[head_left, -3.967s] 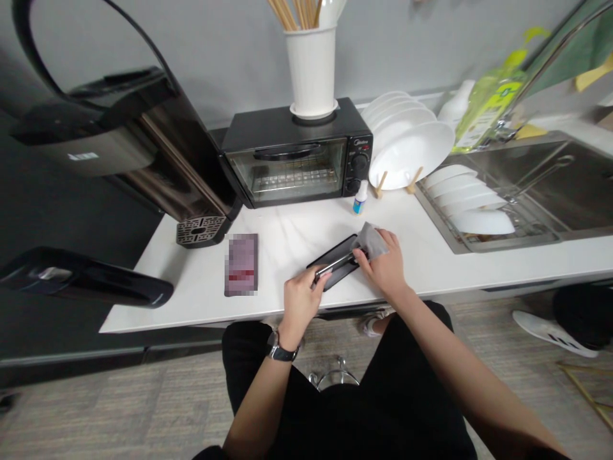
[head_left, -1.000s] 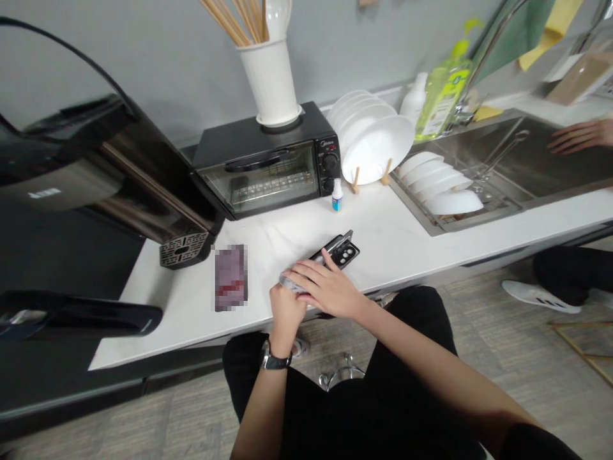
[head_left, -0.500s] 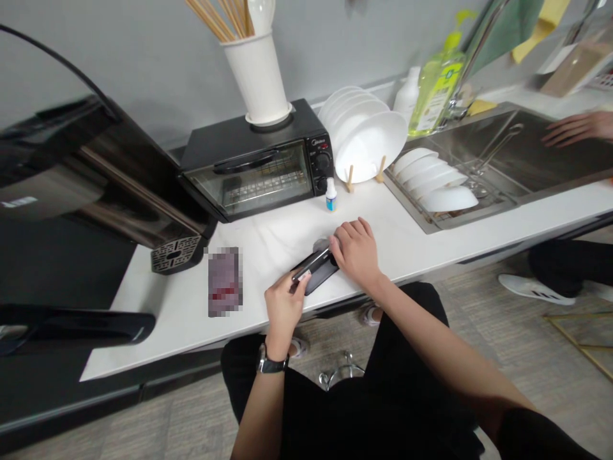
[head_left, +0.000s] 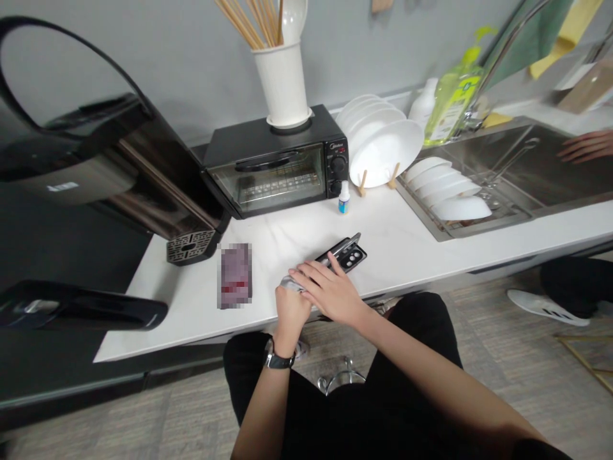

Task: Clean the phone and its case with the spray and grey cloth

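Note:
A black phone case (head_left: 355,257) with camera cut-outs lies on the counter, and a slim dark flap stands raised along it. My right hand (head_left: 332,292) lies across the case's near left end, palm down with fingers stretched out toward my left hand. My left hand (head_left: 293,313), with a watch on its wrist, is curled closed at that end. A small grey piece (head_left: 288,282) shows between the two hands; its kind is unclear. My right fingers cover most of what my left fingers hold.
A pixelated purple item (head_left: 234,276) lies at left, near a black drink machine (head_left: 191,248). Behind are a toaster oven (head_left: 282,179), a small spray bottle (head_left: 343,198) and racked plates (head_left: 383,150). Right, bowls (head_left: 460,207) stand in the sink (head_left: 514,220), near another person's hand (head_left: 589,147).
My right hand has moved from the case's far end to beside my left hand, uncovering the camera cut-outs. My left hand has turned into a curled grip. The view has shifted slightly.

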Motion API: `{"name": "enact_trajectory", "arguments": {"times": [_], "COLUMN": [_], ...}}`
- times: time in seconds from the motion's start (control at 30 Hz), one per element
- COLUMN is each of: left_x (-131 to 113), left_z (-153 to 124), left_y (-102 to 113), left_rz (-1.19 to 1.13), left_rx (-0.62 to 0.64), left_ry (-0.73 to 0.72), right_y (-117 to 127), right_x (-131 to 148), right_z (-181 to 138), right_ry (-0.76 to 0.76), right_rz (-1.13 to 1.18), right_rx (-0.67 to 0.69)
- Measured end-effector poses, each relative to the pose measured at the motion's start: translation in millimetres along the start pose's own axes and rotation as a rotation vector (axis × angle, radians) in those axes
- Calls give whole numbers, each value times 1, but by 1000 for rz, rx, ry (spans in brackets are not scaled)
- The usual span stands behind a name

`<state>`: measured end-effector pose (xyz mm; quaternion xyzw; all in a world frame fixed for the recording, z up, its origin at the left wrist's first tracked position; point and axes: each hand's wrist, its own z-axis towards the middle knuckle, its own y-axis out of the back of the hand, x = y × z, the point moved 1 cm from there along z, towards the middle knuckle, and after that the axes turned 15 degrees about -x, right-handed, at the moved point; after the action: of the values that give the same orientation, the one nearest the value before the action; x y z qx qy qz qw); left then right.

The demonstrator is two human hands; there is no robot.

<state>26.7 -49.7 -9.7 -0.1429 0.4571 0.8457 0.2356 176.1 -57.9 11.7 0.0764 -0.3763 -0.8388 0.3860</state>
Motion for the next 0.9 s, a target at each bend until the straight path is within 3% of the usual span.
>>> {"name": "enact_trajectory", "arguments": {"times": [0.3, 0.43, 0.5, 0.6, 0.77, 0.9], "left_x": [-16, -17, -18, -18, -11, -4], "left_z": [4, 5, 5, 5, 2, -2], "left_y": [9, 8, 8, 9, 4, 0], "left_rz": [-266, -259, -258, -261, -102, 8], "left_rx": [-17, -29, -24, -22, -1, 17], "left_ry": [106, 117, 118, 108, 64, 37], "right_y": [30, 36, 33, 22, -3, -9], "right_x": [-81, -98, -90, -58, 9, 20], "right_z": [6, 19, 26, 30, 15, 1], "right_ry": [-229, -394, -458, -435, -182, -39], "right_rz": [-245, -359, -395, -304, 45, 112], "right_rx": [-100, -140, -183, -208, -119, -55]}}
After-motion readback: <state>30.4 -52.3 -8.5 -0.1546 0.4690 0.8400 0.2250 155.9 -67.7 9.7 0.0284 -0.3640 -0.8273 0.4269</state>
